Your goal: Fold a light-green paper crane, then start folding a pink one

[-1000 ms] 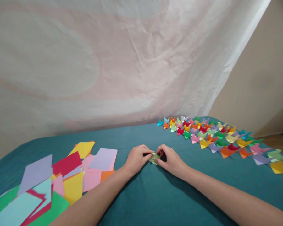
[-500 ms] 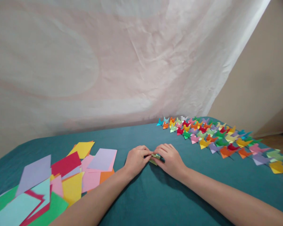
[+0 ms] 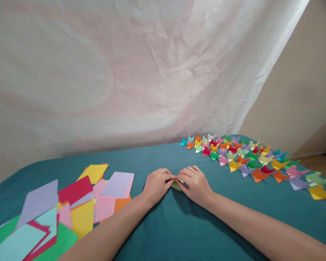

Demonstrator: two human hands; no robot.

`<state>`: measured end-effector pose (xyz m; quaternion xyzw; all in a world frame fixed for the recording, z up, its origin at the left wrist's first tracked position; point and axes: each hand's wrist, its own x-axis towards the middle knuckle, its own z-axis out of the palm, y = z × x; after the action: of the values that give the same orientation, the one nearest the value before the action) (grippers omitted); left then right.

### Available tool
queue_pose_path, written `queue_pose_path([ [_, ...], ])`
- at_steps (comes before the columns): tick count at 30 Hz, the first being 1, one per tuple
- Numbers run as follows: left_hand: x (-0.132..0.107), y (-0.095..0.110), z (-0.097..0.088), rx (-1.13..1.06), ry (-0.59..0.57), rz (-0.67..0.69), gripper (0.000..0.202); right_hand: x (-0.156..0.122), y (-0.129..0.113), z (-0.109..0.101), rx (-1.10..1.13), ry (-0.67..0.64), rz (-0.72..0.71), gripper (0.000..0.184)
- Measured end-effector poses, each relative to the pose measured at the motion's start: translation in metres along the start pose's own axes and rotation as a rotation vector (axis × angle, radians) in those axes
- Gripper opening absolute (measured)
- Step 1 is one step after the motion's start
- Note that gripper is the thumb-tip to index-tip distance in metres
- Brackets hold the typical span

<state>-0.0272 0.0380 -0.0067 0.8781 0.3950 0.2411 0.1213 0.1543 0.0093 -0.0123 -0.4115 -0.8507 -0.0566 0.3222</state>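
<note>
A crumpled white sheet (image 3: 125, 72) hung behind the teal-covered bench (image 3: 179, 232). Loose coloured paper sheets (image 3: 70, 203) lay overlapping at the near left, and rows of folded paper birds (image 3: 247, 159) stood at the far right. Between them, at the middle of the bench, the left hand (image 3: 157, 183) and right hand (image 3: 197, 183) met, each grip pinched closed on a small light-green folded paper (image 3: 176, 186) resting low on the cloth.

Both forearms bare along their whole visible length. Left hand (image 3: 156, 184) and right hand (image 3: 197, 183) bare too; fingers slender.
</note>
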Motion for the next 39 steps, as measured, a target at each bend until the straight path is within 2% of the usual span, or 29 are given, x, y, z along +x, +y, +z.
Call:
queue_pose_path([
  [20,-0.0013,0.0010,-0.0013,0.012,0.009,-0.029,0.015,0.0014,-0.0024,-0.0015,0.028,0.020,0.038,0.010],
  [29,-0.0017,-0.0002,-0.0037,0.177,0.008,0.044,0.011,-0.0003,-0.0022,-0.0031,-0.013,0.029,-0.002,0.018],
  [39,-0.0032,0.0013,-0.0067,0.327,-0.030,0.173,0.019,-0.0014,-0.0015,-0.0028,-0.033,-0.012,-0.034,0.018],
])
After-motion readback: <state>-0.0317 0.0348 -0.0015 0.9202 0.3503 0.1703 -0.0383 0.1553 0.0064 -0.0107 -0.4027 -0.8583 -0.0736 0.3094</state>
